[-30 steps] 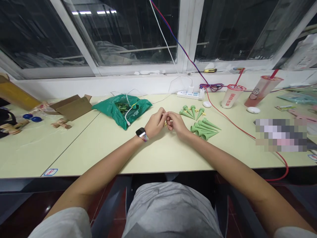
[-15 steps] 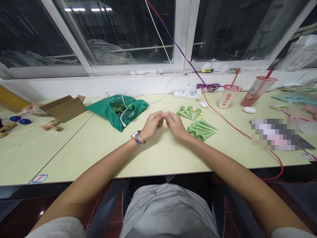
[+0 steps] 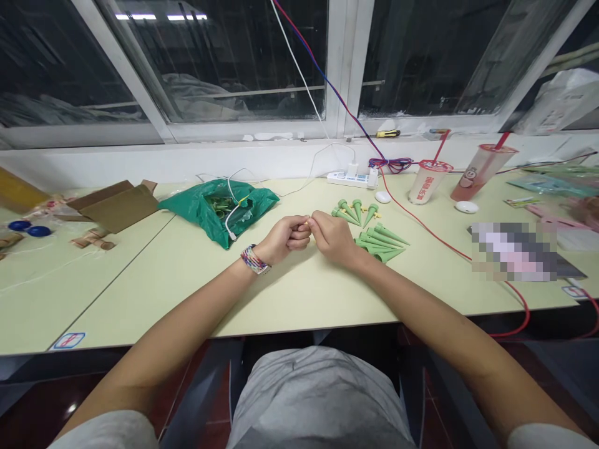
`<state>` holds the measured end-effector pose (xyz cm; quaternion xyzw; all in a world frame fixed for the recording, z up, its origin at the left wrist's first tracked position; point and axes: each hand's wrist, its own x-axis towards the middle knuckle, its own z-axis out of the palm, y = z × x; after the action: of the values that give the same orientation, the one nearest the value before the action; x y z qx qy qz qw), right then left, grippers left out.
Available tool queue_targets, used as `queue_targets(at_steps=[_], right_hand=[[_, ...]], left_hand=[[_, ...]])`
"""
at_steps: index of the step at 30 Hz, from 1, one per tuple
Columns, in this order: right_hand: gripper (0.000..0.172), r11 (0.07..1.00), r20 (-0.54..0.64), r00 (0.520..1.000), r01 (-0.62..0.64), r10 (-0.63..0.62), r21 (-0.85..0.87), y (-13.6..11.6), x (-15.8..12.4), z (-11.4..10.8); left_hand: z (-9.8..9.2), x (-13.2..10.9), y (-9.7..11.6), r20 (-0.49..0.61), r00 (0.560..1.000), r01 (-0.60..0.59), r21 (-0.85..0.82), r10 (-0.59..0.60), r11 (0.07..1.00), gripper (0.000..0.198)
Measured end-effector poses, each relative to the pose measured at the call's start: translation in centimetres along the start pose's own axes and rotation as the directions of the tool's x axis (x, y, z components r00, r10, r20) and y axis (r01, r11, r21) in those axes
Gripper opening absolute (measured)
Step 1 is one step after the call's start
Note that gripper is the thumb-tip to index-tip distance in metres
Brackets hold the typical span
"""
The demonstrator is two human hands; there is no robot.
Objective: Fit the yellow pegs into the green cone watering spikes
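Both hands are working at table centre: left hand (image 3: pixel 283 240) and right hand (image 3: pixel 332 238) are pressing their fingertips (image 3: pixel 306 223) together on a small yellow plastic part (image 3: pixel 309 222), mostly hidden. Green plastic cone spikes (image 3: pixel 377 240) are lying just beside the right hand. A green plastic bag (image 3: pixel 218 209) is sitting left of the hands, holding green parts. Farther back, a power strip (image 3: pixel 350 179), red cable (image 3: pixel 433 231) and two drink cups (image 3: pixel 427 181) are lining the window.

Two hands (image 3: pixel 333 240); about nine green plastic spikes (image 3: pixel 379 236), two clusters; two drink cups (image 3: pixel 427 182); two blue caps (image 3: pixel 38 231).
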<state>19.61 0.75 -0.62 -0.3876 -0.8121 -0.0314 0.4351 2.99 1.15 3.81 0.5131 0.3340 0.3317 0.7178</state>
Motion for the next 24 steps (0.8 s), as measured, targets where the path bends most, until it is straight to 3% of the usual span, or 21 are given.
queue_targets(at_steps=[4,6,7,9,11,13,15,17,20,24], right_hand=[[0.04,0.949,0.085,0.973,0.227,-0.213,-0.217,0.8,0.5,-0.1],[0.04,0.949,0.13,0.969,0.235,-0.211,-0.211,0.9,0.7,0.0],[0.038,0.967,0.128,0.977,0.193,-0.173,-0.166,0.8,0.8,0.1],[0.034,0.999,0.089,0.996,0.03,-0.031,0.018,0.6,0.8,0.4],[0.036,0.936,0.076,0.984,-0.175,0.159,0.305,0.2,0.9,0.9],[0.045,0.723,0.168,0.926,-0.37,0.339,0.583,-0.1,1.1,1.3],[0.053,0.43,0.333,0.833,-0.523,0.442,0.736,-0.4,1.4,1.5],[0.057,0.199,0.466,0.753,-0.602,0.466,0.773,-0.7,1.7,1.5],[0.056,0.055,0.533,0.709,-0.622,0.461,0.781,-0.8,1.8,1.1],[0.058,0.025,0.536,0.703,-0.617,0.467,0.787,-1.0,1.9,0.6]], left_hand=[[-1.0,0.1,0.9,0.068,0.977,0.205,-0.064,-0.2,0.977,0.037],[-1.4,0.3,0.9,0.074,0.97,0.234,-0.001,-0.233,0.972,0.038],[-1.5,0.4,0.7,0.052,0.978,0.198,0.077,-0.203,0.977,0.039],[-1.7,0.5,0.3,-0.044,0.999,-0.002,0.355,0.019,0.935,0.041],[-1.9,0.4,-0.2,-0.094,0.939,-0.2,0.631,0.329,0.75,0.04],[-2.3,0.2,-0.7,0.005,0.831,-0.309,0.836,0.556,0.453,0.033],[-2.8,0.0,-1.0,0.2,0.757,-0.354,0.926,0.622,0.132,0.024],[-3.4,-0.1,-1.0,0.384,0.701,-0.362,0.918,0.6,-0.165,0.023],[-4.2,0.1,-0.9,0.502,0.67,-0.365,0.864,0.547,-0.346,0.024],[-4.6,0.4,-0.7,0.567,0.641,-0.347,0.816,0.517,-0.463,0.03]])
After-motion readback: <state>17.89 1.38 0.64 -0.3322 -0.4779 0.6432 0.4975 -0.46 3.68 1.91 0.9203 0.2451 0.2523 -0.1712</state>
